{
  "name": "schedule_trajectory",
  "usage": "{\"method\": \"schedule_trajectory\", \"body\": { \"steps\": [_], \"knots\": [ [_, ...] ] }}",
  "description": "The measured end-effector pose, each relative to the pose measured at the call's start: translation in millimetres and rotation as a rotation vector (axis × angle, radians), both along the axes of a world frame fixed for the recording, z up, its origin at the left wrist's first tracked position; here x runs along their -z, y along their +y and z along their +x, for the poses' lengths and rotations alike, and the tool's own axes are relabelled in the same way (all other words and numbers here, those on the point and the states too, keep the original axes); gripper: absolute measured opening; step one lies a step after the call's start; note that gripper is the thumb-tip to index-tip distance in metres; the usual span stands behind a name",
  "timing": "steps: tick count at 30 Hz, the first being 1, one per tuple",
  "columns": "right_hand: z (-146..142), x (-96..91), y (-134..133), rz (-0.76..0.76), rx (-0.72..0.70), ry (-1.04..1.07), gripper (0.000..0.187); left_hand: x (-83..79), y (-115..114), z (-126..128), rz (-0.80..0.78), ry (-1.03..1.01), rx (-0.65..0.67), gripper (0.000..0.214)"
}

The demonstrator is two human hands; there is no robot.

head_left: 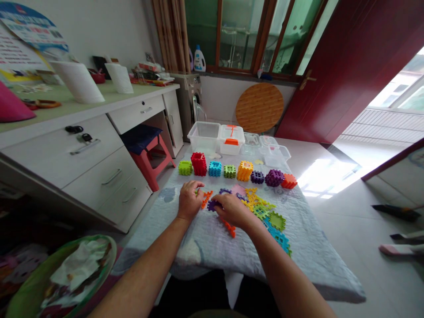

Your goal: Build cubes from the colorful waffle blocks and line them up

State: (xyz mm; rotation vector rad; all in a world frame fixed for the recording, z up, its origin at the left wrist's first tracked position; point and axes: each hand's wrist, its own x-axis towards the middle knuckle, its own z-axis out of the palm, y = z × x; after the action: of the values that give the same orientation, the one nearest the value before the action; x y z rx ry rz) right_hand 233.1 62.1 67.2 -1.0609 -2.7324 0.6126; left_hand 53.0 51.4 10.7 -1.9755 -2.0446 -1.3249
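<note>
My left hand (189, 198) rests curled on the cloth-covered table (212, 247), its fingers closed by an orange toothed tile (206, 198). My right hand (232, 208) is closed on a purple toothed tile (212, 205). Loose flat tiles (265, 212) in yellow, green, blue and pink lie spread just right of my hands, and an orange-red piece (229, 229) lies under my right wrist. Beyond my hands stands a row of assembled cubes: green (185, 168), red (198, 164), blue (215, 168), orange-yellow (244, 170), purple (274, 177).
Clear plastic boxes (203, 134) and a lidded box with an orange latch (231, 139) stand at the table's far end. A white desk with drawers (99, 145) and a red stool (149, 159) are at left. A green bin (66, 274) stands at lower left.
</note>
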Motion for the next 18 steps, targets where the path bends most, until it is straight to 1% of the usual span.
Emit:
{"method": "schedule_trajectory", "body": {
  "steps": [2,4,5,7,9,10,13,15,18],
  "knots": [
    [1,2.7,-1,-0.054,0.041,0.078,0.035,-0.2,0,0,0.002,-0.003,0.000,0.020],
    [1,6.3,-2,-0.072,0.045,0.083,0.037,0.0,0,0,0.006,-0.003,0.000,0.020],
    [1,7.9,-3,-0.044,0.060,0.062,0.034,0.2,0,0,0.009,-0.002,0.000,0.020],
    [1,9.5,-4,0.069,0.129,0.015,0.030,0.4,0,0,0.012,-0.002,0.000,0.020],
    [2,8.7,-5,0.172,0.194,-0.019,0.031,0.5,0,0,0.015,-0.009,-0.002,0.020],
    [3,7.7,-5,0.192,0.203,-0.038,0.032,0.4,0,0,0.018,-0.013,-0.005,0.020],
    [3,6.2,-9,0.184,0.176,-0.123,0.041,0.0,0,0,0.031,-0.022,-0.012,0.020],
    [1,8.4,-13,0.183,0.179,-0.176,0.046,-0.1,0,-1,0.035,-0.025,-0.018,0.019],
    [-3,14.9,-19,0.201,0.208,-0.188,0.044,-0.1,0,-1,0.040,-0.026,-0.024,0.020]
  ]
}}
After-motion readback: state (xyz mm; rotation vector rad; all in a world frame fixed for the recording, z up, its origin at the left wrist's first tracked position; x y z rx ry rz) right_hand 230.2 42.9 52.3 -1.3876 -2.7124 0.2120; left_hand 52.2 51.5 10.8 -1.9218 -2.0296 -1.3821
